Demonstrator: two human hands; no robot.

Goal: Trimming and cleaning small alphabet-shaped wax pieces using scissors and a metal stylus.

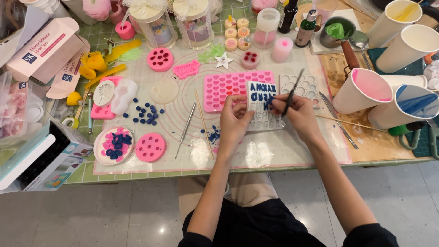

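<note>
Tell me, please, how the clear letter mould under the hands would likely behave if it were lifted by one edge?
The letter mould looks like thin translucent silicone, so it would probably flop and sag. Its upper cavities hold dark blue filling, so bending might pop pieces loose. The left hand pins its edge while the right hand works with a thin tool, suggesting it slides easily.

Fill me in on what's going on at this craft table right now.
A person sits at a table crowded with craft supplies, working on a clear letter mould partly filled with dark blue material. The left hand steadies the mould's left edge, while the right hand holds a thin dark tool with its tip at the blue letters. A pink heart mould lies just behind it. Small blue pieces are scattered to the left, and paper cups with pink and blue residue stand on the right.
</note>
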